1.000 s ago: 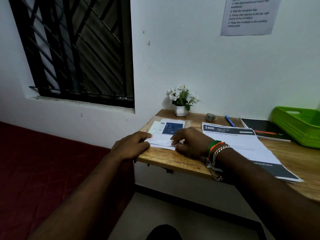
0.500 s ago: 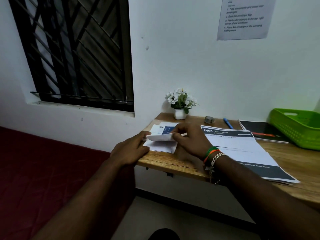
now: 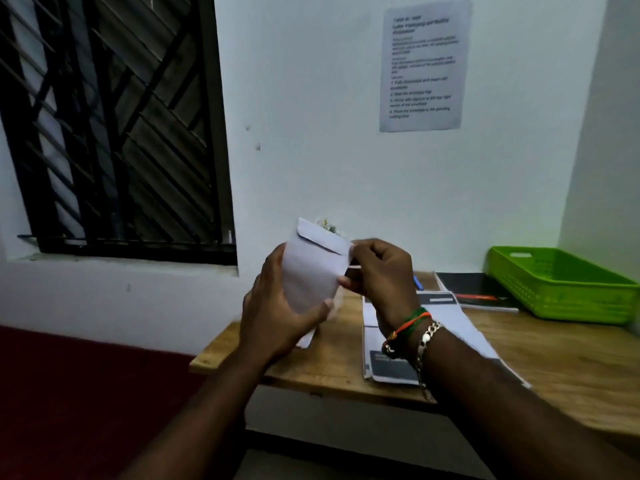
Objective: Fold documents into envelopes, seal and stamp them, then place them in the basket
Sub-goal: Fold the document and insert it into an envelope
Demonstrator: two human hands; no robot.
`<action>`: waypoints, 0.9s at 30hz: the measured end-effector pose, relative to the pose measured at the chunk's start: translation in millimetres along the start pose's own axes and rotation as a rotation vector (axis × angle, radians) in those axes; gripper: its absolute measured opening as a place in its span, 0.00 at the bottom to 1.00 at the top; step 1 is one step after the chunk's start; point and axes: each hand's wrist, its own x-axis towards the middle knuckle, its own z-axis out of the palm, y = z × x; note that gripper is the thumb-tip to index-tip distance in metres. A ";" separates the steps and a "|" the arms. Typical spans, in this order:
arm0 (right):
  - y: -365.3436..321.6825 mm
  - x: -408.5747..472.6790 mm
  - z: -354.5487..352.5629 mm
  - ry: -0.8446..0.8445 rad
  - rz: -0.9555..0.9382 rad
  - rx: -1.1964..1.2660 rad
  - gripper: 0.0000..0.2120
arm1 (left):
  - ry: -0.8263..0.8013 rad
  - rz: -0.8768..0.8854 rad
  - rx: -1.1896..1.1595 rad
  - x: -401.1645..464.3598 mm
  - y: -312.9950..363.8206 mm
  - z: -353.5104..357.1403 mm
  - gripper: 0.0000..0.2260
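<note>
Observed: the fingers (image 3: 346, 280) of the right hand (image 3: 379, 271) are pinched on the right edge of a white envelope (image 3: 311, 271), close under its flap. The left hand (image 3: 273, 315) grasps the same envelope from the lower left, thumb across the front face, remaining fingers wrapped behind. The envelope is held upright and slightly tilted, raised clear above the wooden table (image 3: 554, 362), with the flap at its top. Whether the flap is sealed cannot be determined; that area is blurred. The right wrist carries a green and orange thread band (image 3: 408, 322) and a metal chain bracelet (image 3: 427, 336).

Beneath the hands, further white paper (image 3: 306, 339) lies near the table's left front edge; its nature is unclear. To the right of it, printed documents (image 3: 391, 368) with dark header blocks lie flat on the table, partly covered by the right forearm. Behind these lie a blue pen (image 3: 418, 282) and a black notebook (image 3: 467, 287). A green plastic basket (image 3: 561, 289) stands at the far right of the table, well apart from the envelope. White flowers (image 3: 327, 225) show just behind the envelope's top edge. A printed notice (image 3: 422, 64) is fixed to the wall above, and a barred window (image 3: 110, 123) occupies the left.
</note>
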 end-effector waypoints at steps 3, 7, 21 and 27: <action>-10.7 4.2 -12.5 0.060 0.030 0.109 0.07 | 0.121 0.064 0.124 13.6 30.3 21.4 0.52; -20.8 17.5 -42.2 0.128 -0.036 0.007 0.06 | 0.049 0.158 0.315 38.7 49.1 40.8 0.52; 32.8 100.1 -167.6 -0.042 -0.049 -0.664 0.24 | -0.335 0.570 0.690 97.7 37.4 143.8 0.56; 58.4 109.5 -188.4 -0.002 -0.013 -0.591 0.07 | -0.380 0.587 0.627 101.2 21.2 174.0 0.54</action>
